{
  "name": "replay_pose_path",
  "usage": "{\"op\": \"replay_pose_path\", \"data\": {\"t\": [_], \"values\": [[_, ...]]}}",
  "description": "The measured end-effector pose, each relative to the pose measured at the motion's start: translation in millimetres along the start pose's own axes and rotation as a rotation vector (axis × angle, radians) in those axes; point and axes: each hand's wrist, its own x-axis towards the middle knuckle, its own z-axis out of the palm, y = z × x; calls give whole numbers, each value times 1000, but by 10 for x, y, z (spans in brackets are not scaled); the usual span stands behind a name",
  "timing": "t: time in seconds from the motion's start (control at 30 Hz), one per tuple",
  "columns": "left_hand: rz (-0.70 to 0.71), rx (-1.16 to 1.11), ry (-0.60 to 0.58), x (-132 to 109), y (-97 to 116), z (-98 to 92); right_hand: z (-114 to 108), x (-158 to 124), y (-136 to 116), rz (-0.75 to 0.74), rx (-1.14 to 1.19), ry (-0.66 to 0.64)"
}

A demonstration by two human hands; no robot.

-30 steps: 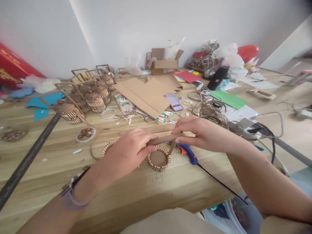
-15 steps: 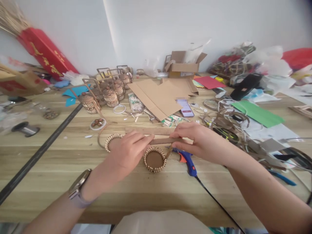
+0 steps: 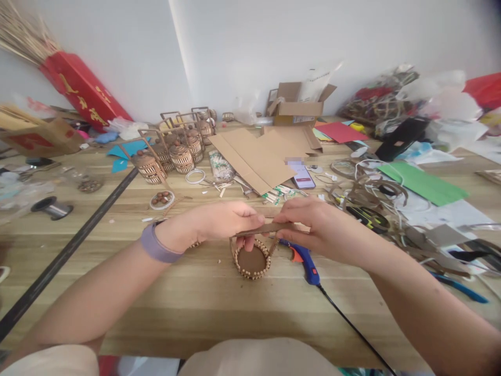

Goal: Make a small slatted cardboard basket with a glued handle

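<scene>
My left hand (image 3: 230, 222) pinches the left end of a brown cardboard strip (image 3: 268, 228), thumb on top and fingertips beneath. My right hand (image 3: 301, 222) grips the same strip from the other end. Just below the strip stands a small round basket (image 3: 252, 263) with a brown base and a beaded-looking rim of pale stick ends. Thin brown uprights rise from its sides towards the strip; whether they touch it I cannot tell. A blue hot glue gun (image 3: 305, 261) with an orange trigger lies right of the basket. Another round rim is mostly hidden behind my left wrist.
Several finished small baskets with handles (image 3: 182, 156) stand at the back left. A wire spool (image 3: 52, 208) and a dish of brown beads (image 3: 162, 199) lie on the left. Cardboard sheets (image 3: 254, 156), a phone (image 3: 302, 175) and blue-handled pliers (image 3: 460, 287) lie beyond and to the right.
My left hand has turned over, its wrist swung up and its fingertips now under the strip's left end. The right hand keeps its grip. The view has shifted slightly.
</scene>
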Motion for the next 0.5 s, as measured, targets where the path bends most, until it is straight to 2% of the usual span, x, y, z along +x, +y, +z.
{"op": "replay_pose_path", "data": {"t": [0.1, 0.27, 0.37, 0.5], "values": [[-66, -30, -49, 17, 34, 2, -13, 0, -13, 7, -16, -5], [-167, -32, -21, 22, 152, 40, -12, -3, -13, 1, 2, 5], [-226, 75, 21, 46, 250, 79, 3, 1, -2, -18, 24, 19], [-157, 229, 67, 95, 250, 121, 29, 4, 4, -35, 36, 47]]}}
